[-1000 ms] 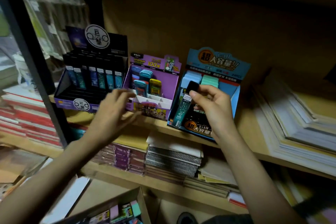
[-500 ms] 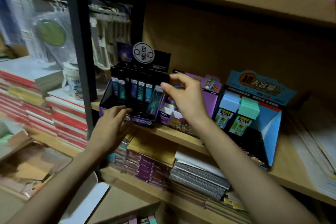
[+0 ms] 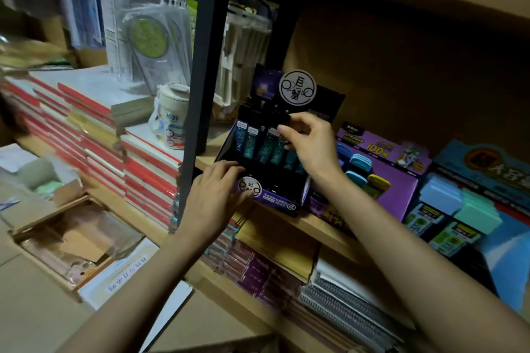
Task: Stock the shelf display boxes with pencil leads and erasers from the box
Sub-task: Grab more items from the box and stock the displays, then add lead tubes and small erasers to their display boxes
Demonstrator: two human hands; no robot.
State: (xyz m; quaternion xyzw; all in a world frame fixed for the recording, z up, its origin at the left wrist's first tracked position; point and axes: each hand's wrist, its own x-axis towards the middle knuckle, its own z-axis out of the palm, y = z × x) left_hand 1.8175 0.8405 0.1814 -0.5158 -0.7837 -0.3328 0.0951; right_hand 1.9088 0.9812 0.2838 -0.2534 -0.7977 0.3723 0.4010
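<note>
The dark display box stands on the shelf at the frame's centre, just at 3 o'clock of a black post. A row of teal lead tubes stands upright inside it. The right hand reaches in from 4 o'clock, with finger and thumb curled and pinching one tube near the row's middle. That tube is among the others, and whether it is fully seated cannot be told. The left hand comes from 7 o'clock and lies on the box's front wall, fingers nearly straight over the round logo, grasping nothing. At 3 o'clock of the dark box, touching it, sits a purple box of erasers; at 4 o'clock stands a blue box. Red books are stacked at 9 o'clock.
</note>
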